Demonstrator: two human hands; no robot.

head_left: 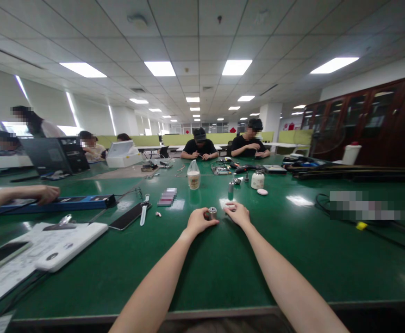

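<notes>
In the head view my left hand (200,221) curls around a small silver metal cylinder (213,213) that stands upright on the green table, thumb in front of it. The cylinder's top has a round raised centre. Just to the right, my right hand (239,214) is held low over the table with thumb and fingers brought together. At its fingertips is something small and pale that I cannot make out. Beyond the right hand stands another upright metal cylinder (230,190), apart from both hands.
A bagged cup (194,179), a white jar (257,180) and its pink lid (262,192) stand farther back. Left lie a watch (144,213), a dark tablet (127,217) and a clipboard (73,245). A co-worker's hand (47,194) touches a blue power strip (84,202). Cables lie right.
</notes>
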